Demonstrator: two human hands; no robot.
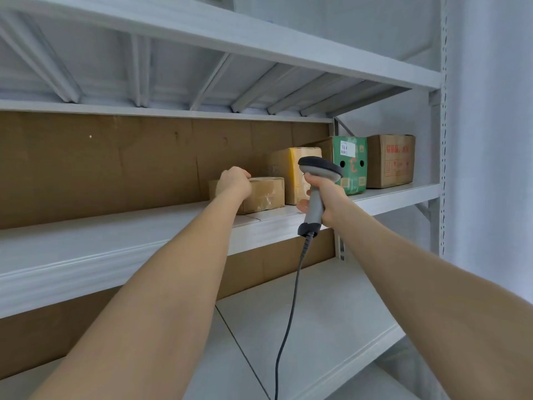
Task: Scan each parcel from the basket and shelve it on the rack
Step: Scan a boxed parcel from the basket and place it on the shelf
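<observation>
1. The left hand [234,184] had its fingers curled over the box [266,194], which sat on the shelf [115,235].
2. The right hand [328,196] had its fingers wrapped round the scanner [320,168].
3. It looked best to slide the box back, flat, beside the yellow box [300,168], then let go softly.

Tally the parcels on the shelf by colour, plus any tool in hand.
Brown cardboard boxes: 2 (small brown cardboard box under the left hand; larger red-printed brown cardboard box)
Yellow-taped cardboard box: 1
Green printed box: 1
Grey handheld barcode scanner, in the right hand: 1
Total: 5
</observation>
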